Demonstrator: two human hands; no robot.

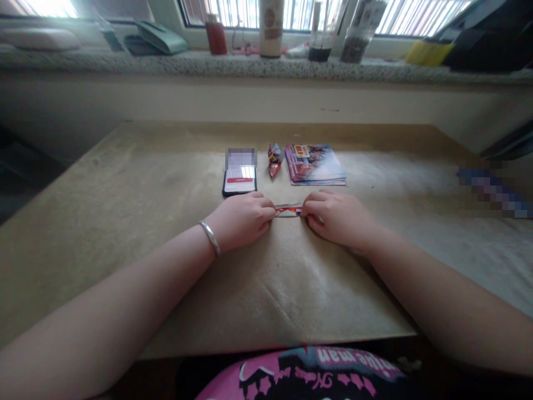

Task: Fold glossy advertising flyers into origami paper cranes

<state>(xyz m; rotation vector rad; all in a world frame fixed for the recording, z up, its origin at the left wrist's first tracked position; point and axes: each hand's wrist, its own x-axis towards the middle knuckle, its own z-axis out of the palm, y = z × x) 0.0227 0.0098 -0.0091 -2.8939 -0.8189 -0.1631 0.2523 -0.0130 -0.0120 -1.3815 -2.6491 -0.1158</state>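
Observation:
My left hand (244, 218) and my right hand (335, 215) rest on the brown paper-covered table (125, 222), fingers curled, pinching the two ends of a small folded strip of printed paper (288, 210) between them. A silver bangle (210, 238) circles my left wrist. Just beyond my hands lies a phone (239, 179) with a lit screen. To its right stands a small folded paper figure (274, 159), and beside that a stack of colourful printed sheets (315, 164).
A stone window sill (250, 65) runs along the back with a red cup (216, 36), a tall container (270, 28), a green pouch (160, 36) and other items. A blurred object (495, 189) lies at the table's right edge.

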